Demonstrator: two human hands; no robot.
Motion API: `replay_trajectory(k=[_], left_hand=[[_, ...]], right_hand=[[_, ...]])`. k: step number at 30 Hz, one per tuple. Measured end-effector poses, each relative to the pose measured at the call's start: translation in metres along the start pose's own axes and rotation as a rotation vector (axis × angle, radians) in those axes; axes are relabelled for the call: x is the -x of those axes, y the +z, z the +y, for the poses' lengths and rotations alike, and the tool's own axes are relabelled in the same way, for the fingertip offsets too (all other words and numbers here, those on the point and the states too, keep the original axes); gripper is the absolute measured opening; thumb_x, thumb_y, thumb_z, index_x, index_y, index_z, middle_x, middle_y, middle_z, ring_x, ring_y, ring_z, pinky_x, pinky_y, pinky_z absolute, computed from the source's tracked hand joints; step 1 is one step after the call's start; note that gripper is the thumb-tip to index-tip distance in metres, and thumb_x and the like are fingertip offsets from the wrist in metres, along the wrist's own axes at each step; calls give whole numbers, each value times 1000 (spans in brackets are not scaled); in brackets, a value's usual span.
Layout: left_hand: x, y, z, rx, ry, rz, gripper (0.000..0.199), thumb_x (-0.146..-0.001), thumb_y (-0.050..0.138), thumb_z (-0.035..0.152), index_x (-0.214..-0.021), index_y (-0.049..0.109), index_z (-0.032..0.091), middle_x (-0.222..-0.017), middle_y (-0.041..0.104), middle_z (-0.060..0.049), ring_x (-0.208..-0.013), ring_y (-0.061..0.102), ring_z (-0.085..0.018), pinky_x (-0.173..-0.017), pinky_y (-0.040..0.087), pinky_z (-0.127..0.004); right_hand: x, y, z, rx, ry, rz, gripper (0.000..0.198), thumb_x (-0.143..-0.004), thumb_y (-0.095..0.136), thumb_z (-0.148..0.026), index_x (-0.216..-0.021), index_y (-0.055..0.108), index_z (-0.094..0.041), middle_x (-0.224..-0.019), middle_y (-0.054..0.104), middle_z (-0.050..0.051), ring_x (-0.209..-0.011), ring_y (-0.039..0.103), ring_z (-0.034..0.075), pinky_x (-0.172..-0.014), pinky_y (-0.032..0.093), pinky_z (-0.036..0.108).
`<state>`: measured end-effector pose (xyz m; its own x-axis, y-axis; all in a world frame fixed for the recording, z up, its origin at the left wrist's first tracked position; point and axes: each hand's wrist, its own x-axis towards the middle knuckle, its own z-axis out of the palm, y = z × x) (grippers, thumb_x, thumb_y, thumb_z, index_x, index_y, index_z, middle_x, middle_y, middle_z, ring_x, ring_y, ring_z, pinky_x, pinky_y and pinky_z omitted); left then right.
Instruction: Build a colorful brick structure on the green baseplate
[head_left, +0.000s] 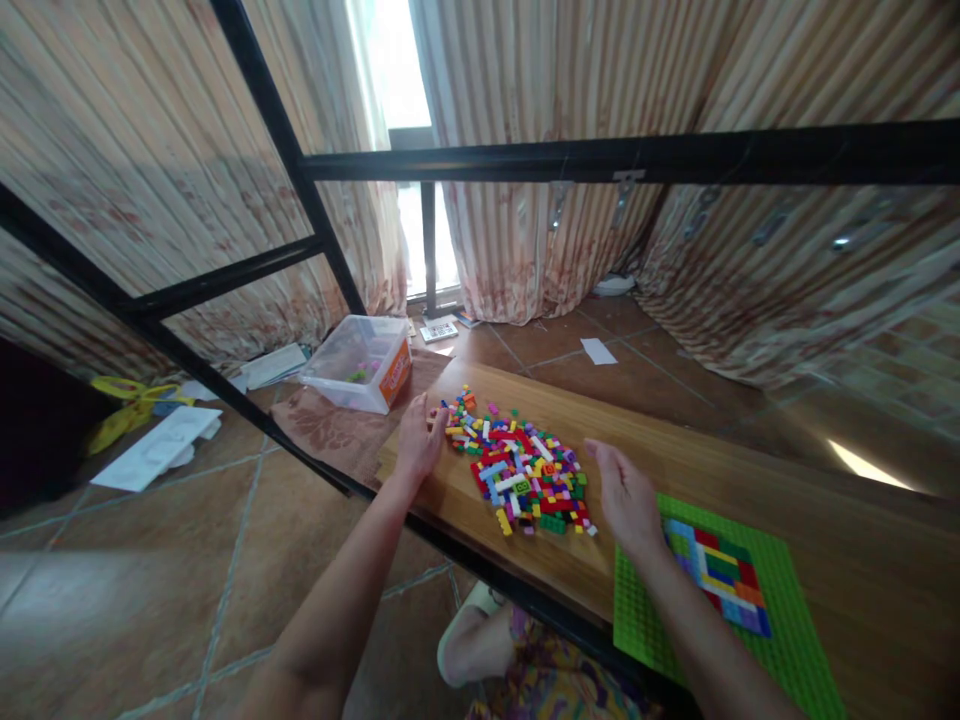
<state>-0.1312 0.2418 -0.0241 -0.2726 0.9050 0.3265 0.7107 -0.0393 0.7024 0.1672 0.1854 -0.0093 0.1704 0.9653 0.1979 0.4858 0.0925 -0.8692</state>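
Observation:
A loose pile of small toy building bricks (525, 475) in many colours lies on a wooden bench top (540, 385). My left hand (418, 440) is at the pile's left end, close to its smallest bricks, with fingers stretched out and nothing visibly held. On the other side, my right hand (624, 495) stands on edge just right of the pile, fingers extended and holding nothing. Under my right forearm is a green studded baseplate (787, 590), partly hidden by the arm. It bears a flat multicoloured block of joined bricks (724, 575).
A clear plastic box (322, 365) with an orange label and a few bricks inside stands beyond the bench's left end. Black metal bars (487, 163) cross in front of curtains. Papers (154, 450) and a yellow bag (124, 405) lie on the tiled floor.

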Motion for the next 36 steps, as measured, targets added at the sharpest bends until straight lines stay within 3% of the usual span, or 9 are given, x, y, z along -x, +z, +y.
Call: replay_trajectory(k=[2,5,21,27,30,33,35,36], left_hand=[[-18,1,-7,41,-6,-85,54,-92,44,44,-135,46,10,-142,46,-20,-135,41,-30,-114,28,-48],[-21,5,-2,98,-21,-173,53,-93,42,44,-137,45,13,-143,47,-18,-133,44,-28,-113,30,-47],[89,7,50,277,-81,-151,49,-97,36,41,-139,41,16,-144,45,-15,-136,40,-23,-116,28,-44],[110,15,62,347,-77,-74,47,-97,35,42,-138,42,20,-142,46,-12,-134,41,-23,-115,28,-43],[89,13,52,311,-61,10,47,-98,31,44,-136,44,19,-138,51,-11,-131,45,-22,-113,31,-41],[39,11,31,223,-42,103,50,-97,31,47,-134,48,18,-138,51,-12,-131,44,-22,-114,30,-37],[-2,13,15,178,-40,79,51,-96,32,48,-130,52,14,-136,53,-14,-131,45,-23,-114,30,-39],[-22,14,8,173,-34,1,51,-96,32,47,-128,54,13,-135,54,-14,-130,46,-24,-114,30,-39]], right_hand=[[5,-1,-1,0,12,-8,55,-94,31,-56,-108,67,-17,-115,68,12,-111,61,25,-101,42,43],[12,0,-1,19,28,-32,53,-95,30,-54,-107,67,-18,-113,69,11,-109,62,24,-100,42,42],[21,10,2,94,-10,1,51,-95,30,-50,-108,66,-17,-116,66,11,-112,58,23,-101,41,40],[23,13,4,102,-21,22,50,-95,29,-48,-109,66,-17,-116,66,11,-112,58,23,-102,40,41],[24,13,5,112,-39,25,49,-96,30,-48,-108,66,-18,-116,67,11,-112,58,23,-101,41,40],[24,12,5,104,-48,28,48,-96,30,-48,-107,67,-18,-115,67,11,-111,59,23,-100,42,39],[24,12,5,84,-46,30,48,-96,30,-48,-107,67,-19,-114,67,10,-110,59,22,-99,42,39],[24,11,5,76,-43,30,48,-96,30,-48,-107,67,-19,-114,67,10,-110,59,22,-99,42,39]])
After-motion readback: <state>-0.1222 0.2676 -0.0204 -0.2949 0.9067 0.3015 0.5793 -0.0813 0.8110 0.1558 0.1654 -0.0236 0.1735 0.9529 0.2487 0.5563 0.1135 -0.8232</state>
